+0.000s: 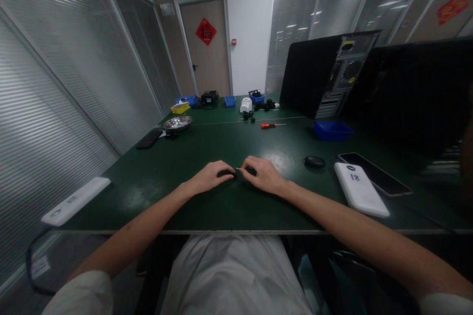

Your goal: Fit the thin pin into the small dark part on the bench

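My left hand (209,177) rests low over the green tabletop, thumb and fingers closed on a small black part (226,173). Facing it, my right hand (263,174) is curled around another small black piece (251,171). A thin, shiny sliver (238,169) shows in the narrow gap between the two hands. Whether it joins the black pieces, I cannot tell; the fingers cover most of them. Beyond the hands lies an orange-handled screwdriver (269,126), and a black computer mouse (314,161) is to the right.
At right are a white numbered device (359,190), a phone (380,177) and a blue tray (333,131). A metal bowl (178,123) and a dark phone-like slab (149,140) sit at left. A white power bank-like bar (77,201) lies by the left edge. A computer case (325,76) stands behind.
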`<state>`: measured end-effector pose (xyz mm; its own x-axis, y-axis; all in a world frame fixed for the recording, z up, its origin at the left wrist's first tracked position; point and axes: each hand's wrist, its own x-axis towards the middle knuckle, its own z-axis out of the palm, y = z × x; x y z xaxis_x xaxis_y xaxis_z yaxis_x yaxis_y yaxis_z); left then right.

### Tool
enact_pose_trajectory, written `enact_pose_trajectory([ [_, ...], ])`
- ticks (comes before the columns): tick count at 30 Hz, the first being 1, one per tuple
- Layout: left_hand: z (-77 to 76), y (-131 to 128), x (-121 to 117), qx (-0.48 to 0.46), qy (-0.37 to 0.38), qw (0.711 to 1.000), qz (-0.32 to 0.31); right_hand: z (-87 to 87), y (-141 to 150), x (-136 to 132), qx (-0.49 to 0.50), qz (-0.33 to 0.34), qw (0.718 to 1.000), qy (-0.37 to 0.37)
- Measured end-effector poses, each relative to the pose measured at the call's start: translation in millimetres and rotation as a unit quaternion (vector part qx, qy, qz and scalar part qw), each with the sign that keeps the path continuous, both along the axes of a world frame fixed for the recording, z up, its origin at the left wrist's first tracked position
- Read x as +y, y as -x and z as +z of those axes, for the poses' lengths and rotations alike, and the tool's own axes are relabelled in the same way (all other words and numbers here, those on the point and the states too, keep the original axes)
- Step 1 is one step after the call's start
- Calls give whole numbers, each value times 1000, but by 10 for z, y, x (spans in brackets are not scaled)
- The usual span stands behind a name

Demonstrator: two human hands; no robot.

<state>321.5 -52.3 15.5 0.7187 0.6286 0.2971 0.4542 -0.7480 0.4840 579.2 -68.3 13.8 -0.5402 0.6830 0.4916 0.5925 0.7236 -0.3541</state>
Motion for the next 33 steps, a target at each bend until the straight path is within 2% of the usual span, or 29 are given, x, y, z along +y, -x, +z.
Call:
enact_pose_trajectory([
  [4,20,329,140,26,6,999,39,-3,-2,9,2,-1,1000,0],
  [6,19,664,280,33,18,995,96,-2,-6,10,4,3,1000,2],
  [8,17,1116,442,33,21,980,193,3,-9,7,4,7,1000,5],
  [10,22,1639,584,49,15,947,317,11,-9,3,4,7,1000,7],
  [12,38,2157,661,85,10,901,426,20,-5,-2,1,8,1000,14],
  [15,70,2761,630,157,-21,840,519,26,9,-2,-3,9,1000,22],
  [17,82,2993,544,183,-36,810,556,22,20,4,-5,4,1000,22],
  [19,81,3100,456,187,-43,792,580,13,31,12,-6,1,1000,22],
  [22,70,3124,381,191,-58,778,595,5,41,17,-7,3,1000,23],
  [33,94,3062,335,219,-80,775,587,20,31,5,-9,4,1000,16],
])
